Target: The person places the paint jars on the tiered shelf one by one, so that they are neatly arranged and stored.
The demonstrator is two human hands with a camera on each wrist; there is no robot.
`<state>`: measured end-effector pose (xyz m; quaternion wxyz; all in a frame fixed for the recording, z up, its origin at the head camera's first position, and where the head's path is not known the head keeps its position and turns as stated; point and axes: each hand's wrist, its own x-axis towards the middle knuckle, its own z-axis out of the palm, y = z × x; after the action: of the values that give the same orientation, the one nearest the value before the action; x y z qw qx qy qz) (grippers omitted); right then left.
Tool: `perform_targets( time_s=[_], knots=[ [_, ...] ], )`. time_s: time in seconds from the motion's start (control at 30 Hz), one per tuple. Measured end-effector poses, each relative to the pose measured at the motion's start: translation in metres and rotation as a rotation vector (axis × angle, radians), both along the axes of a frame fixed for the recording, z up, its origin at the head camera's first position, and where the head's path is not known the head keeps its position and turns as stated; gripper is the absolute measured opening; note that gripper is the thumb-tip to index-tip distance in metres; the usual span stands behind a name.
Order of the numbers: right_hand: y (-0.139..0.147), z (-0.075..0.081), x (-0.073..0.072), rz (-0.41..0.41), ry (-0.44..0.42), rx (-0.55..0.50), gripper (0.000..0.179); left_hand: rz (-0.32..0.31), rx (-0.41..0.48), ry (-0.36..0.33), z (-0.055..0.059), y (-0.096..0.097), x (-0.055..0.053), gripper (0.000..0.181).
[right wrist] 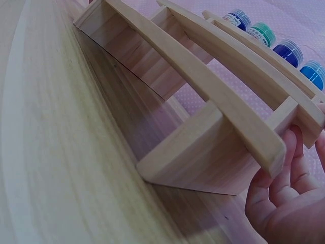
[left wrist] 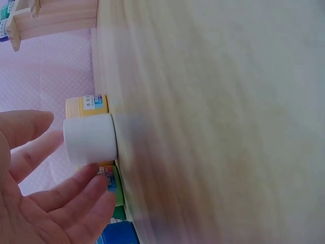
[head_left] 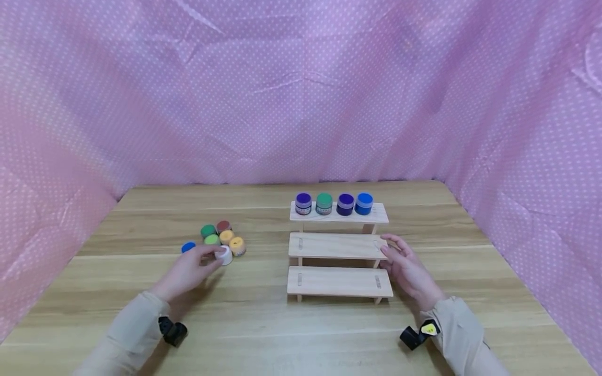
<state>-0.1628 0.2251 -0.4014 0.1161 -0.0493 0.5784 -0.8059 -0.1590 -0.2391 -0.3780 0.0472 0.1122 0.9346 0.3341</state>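
A white jar (left wrist: 90,140) stands on the table at the near edge of a group of small jars. Around it is my left hand (head_left: 190,271), fingertips close to its top and side; in the left wrist view a gap shows between thumb and jar. Beside the white jar are orange-yellow jars (head_left: 237,246), a light green jar (head_left: 212,239), a dark green jar (head_left: 208,231), a brown-red jar (head_left: 223,226) and a blue-lidded jar (head_left: 188,246). My right hand (head_left: 410,271) holds the right end of the middle board of a three-step wooden rack (head_left: 335,245).
On the rack's top step stand a purple-lidded jar (head_left: 303,204), a green-lidded jar (head_left: 324,203), a dark purple jar (head_left: 345,204) and a blue jar (head_left: 364,203). Pink dotted cloth (head_left: 301,104) hangs behind and beside the wooden table (head_left: 254,324).
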Motion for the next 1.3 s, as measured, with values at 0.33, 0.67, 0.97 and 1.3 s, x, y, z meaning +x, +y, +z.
perform_targets(
  time_s=[0.33,0.67,0.97,1.3],
  knots=[
    [0.000,0.001,0.000,-0.005,-0.001,0.000,0.020,-0.043,-0.026,0.006,0.001,0.007,-0.007,0.036],
    [0.001,0.000,-0.002,0.000,-0.004,0.007,0.020,-0.085,0.025,0.014,-0.004,0.008,-0.007,0.029],
    [0.002,0.001,-0.001,0.016,0.014,-0.001,0.021,-0.139,0.055,-0.001,-0.004,0.008,-0.008,0.032],
    [0.001,0.000,-0.002,0.010,0.011,-0.011,0.022,-0.152,0.074,-0.043,-0.003,0.012,-0.010,0.033]
  ],
)
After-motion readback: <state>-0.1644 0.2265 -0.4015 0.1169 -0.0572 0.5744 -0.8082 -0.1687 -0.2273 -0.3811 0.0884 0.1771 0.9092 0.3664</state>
